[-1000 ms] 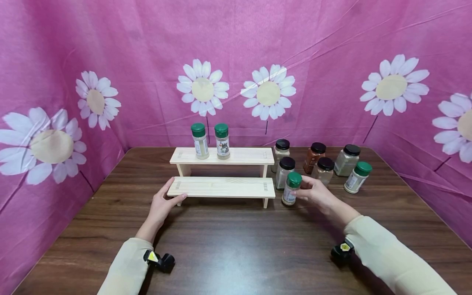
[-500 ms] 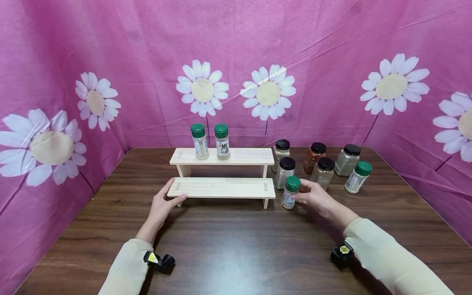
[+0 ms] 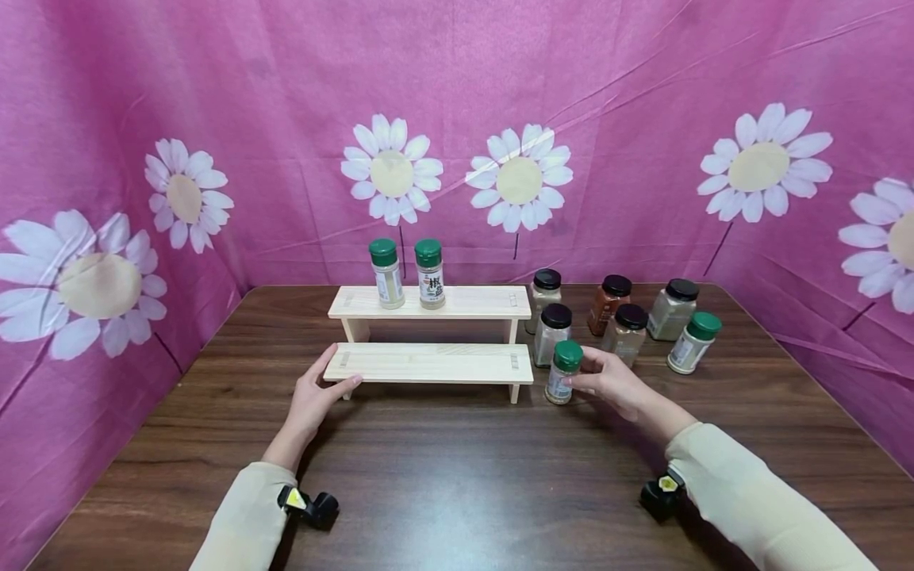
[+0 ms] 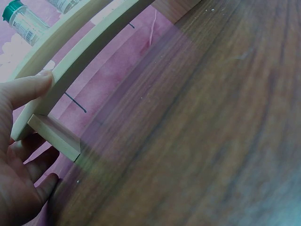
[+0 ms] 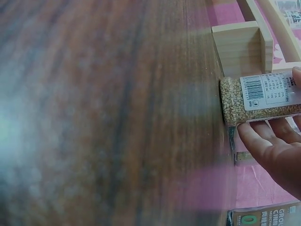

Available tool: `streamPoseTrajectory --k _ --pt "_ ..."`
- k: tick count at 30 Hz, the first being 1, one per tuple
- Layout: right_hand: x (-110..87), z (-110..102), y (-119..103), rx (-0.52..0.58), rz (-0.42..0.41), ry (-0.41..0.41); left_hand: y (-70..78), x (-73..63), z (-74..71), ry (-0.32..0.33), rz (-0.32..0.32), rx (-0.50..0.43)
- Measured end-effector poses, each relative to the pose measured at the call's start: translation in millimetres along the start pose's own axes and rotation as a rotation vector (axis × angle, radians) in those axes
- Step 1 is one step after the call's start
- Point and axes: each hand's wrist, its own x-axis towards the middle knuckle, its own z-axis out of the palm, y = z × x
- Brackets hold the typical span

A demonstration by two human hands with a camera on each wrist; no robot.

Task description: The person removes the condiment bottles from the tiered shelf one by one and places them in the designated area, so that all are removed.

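My left hand (image 3: 316,394) grips the left end of the lower shelf of a two-tier wooden rack (image 3: 428,363), thumb on the front edge. In the left wrist view its other fingers lie by the rack's leg (image 4: 59,136). Just right of the rack, my right hand (image 3: 610,382) holds a green-capped spice jar (image 3: 559,385) upright. The right wrist view shows tan granules and a barcode label on this jar (image 5: 263,92), its base at the table surface. Two green-capped jars, one (image 3: 389,279) left of the other (image 3: 432,277), stand on the upper shelf.
Behind the held jar stand several black-capped spice jars, among them a grey one (image 3: 552,339), a red one (image 3: 607,308) and a brown one (image 3: 625,337). Another green-capped jar (image 3: 691,349) is at the far right. A pink flowered cloth (image 3: 457,79) hangs behind the wooden table (image 3: 457,476).
Over the first half second my right hand brought the held jar slightly nearer and down. Since then it has stayed in place. My left hand has kept its grip on the rack.
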Motion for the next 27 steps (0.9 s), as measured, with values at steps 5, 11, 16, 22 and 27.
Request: streamPoseTrajectory --k 5,11,16,22,27 --pt "0.8 1.0 -0.5 -0.027 -0.014 0.003 -0.3 -0.6 0.0 -0.001 0.003 -0.003" --pt "0.6 -0.1 -6.3 -0.066 -0.023 -0.009 -1.7 0.3 -0.6 0.004 0.005 0.011" --pt "-0.1 -2.0 -13.6 -0.096 -0.04 -0.025 -2.9 1.3 -0.7 0.009 0.004 0.02" --pt "1.2 -6.4 -26.3 -0.188 -0.087 -0.05 -2.9 1.6 -0.2 0.002 0.01 0.015" --pt "5.9 -8.8 -39.2 -0.215 -0.146 -0.099 -2.7 2.0 -0.3 0.011 0.005 0.031"
